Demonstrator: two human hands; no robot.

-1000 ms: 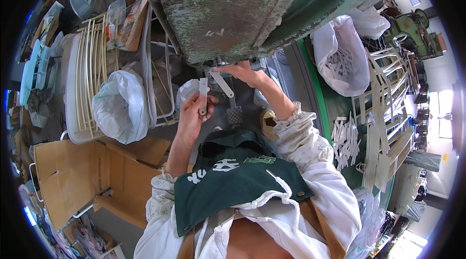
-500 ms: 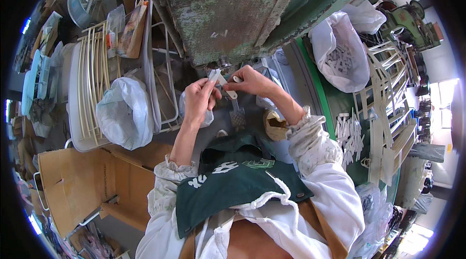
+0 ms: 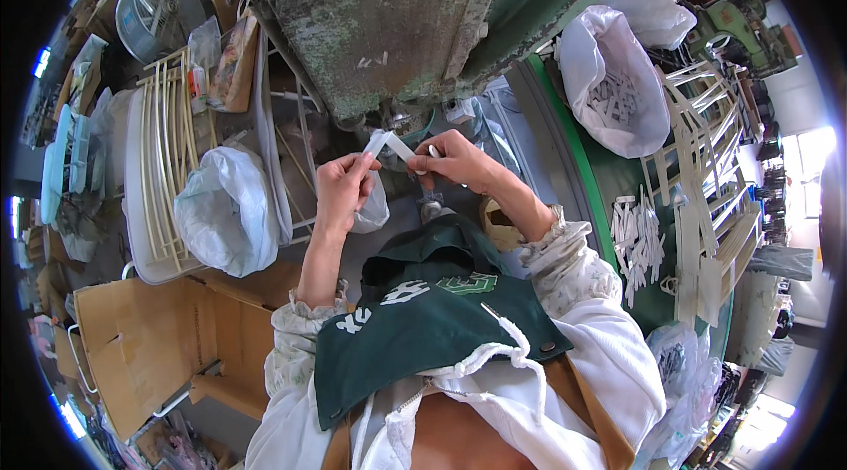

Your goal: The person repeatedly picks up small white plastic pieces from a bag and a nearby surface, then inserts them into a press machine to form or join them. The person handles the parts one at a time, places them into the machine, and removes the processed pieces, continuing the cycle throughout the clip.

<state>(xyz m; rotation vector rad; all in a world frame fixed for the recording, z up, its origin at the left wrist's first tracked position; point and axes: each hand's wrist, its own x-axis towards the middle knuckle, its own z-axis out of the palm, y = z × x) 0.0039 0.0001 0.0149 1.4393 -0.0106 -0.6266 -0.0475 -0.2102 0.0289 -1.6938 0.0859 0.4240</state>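
Observation:
Close under the large worn green machine (image 3: pixel 379 38), both of my hands are raised in front of its lower tip. My left hand (image 3: pixel 340 192) pinches a narrow white flat strip (image 3: pixel 377 145) between thumb and fingers. A second white flat strip (image 3: pixel 401 149) is gripped by my right hand (image 3: pixel 460 161), fingers curled around its lower end. The strips touch or overlap at their upper ends, forming an upside-down V. Whether they are joined there I cannot tell. A small rounded white end (image 3: pixel 434 152) also shows at my right fingers.
At right, a white sack (image 3: pixel 657 108) of small flat pieces and a heap of white strips (image 3: pixel 637 245) lie on a green surface (image 3: pixel 609 192). Long pale strips (image 3: pixel 706 205) lie beyond. A white bag (image 3: pixel 225 214) and cardboard box (image 3: pixel 141 346) stand left. My shoe (image 3: pixel 434 208) is below.
The strips have turned from lying close together to a wider upside-down V. My left hand has shifted slightly left and down. The shoe has come forward over the floor pedal.

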